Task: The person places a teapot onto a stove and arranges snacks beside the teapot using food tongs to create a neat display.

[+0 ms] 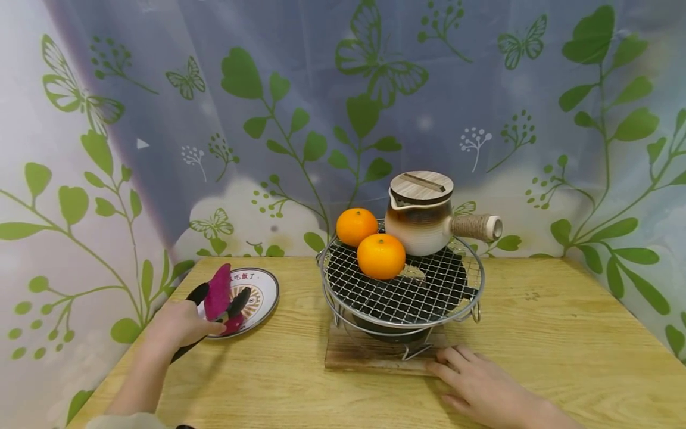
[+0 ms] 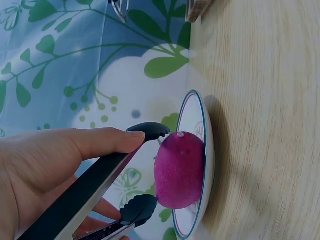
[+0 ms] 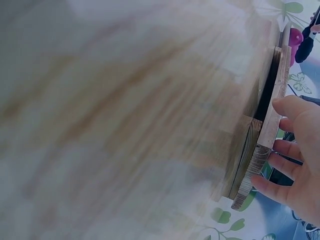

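My left hand (image 1: 184, 325) grips black tongs (image 2: 80, 192), thumb along one arm and fingers round the other. The tong tips stand at either side of an upright magenta sweet potato (image 1: 218, 292) over a white plate (image 1: 268, 298) with a dark rim. Another magenta piece (image 1: 233, 323) lies on the plate's near side. To the right, my right hand (image 1: 479, 381) rests at the near right corner of a wooden board (image 1: 370, 359), its fingers loosely spread along the edge. On this board stands a round wire grill (image 1: 343, 298).
Two oranges (image 1: 380, 256) sit on the grill beside a brown-and-white teapot (image 1: 418, 229) with a wooden lid. Its rope-wrapped handle (image 1: 471, 227) sticks out right. Behind the wooden table (image 1: 278, 381) hangs a leaf-patterned curtain (image 1: 300, 119).
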`<state>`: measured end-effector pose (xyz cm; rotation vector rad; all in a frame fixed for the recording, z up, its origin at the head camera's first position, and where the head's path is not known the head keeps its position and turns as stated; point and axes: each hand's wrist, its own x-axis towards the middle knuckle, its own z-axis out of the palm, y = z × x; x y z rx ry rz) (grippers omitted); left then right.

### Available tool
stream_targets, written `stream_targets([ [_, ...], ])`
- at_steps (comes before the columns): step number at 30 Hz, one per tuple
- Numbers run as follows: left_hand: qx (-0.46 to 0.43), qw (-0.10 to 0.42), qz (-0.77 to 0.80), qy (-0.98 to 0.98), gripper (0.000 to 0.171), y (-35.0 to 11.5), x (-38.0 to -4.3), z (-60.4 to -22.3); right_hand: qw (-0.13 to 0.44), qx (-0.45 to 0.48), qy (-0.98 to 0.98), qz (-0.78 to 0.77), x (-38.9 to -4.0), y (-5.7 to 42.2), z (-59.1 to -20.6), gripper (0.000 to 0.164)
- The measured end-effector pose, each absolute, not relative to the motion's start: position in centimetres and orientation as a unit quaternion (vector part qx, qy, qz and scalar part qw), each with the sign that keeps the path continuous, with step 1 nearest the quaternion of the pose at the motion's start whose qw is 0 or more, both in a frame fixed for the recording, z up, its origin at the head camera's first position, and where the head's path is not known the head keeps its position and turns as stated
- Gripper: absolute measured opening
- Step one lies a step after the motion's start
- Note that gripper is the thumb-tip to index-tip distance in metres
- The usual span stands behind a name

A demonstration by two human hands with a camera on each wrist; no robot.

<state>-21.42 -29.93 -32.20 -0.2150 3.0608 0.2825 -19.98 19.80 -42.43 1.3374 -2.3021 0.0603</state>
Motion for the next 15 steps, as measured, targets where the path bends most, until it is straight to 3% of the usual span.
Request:
stream_targets([
  [9,-0.066,0.011,0.083,0.994,0.054,-29.2,-21.1,-32.4,0.233,0.485,-0.843,0.027,-20.0,19.7,-42.4,0.045],
  [15,-0.075,0.016,0.102,0.992,0.058,-28.7,-21.0,-32.5,0.225,0.487,-0.844,0.03,-20.0,19.7,-42.5,0.044],
])
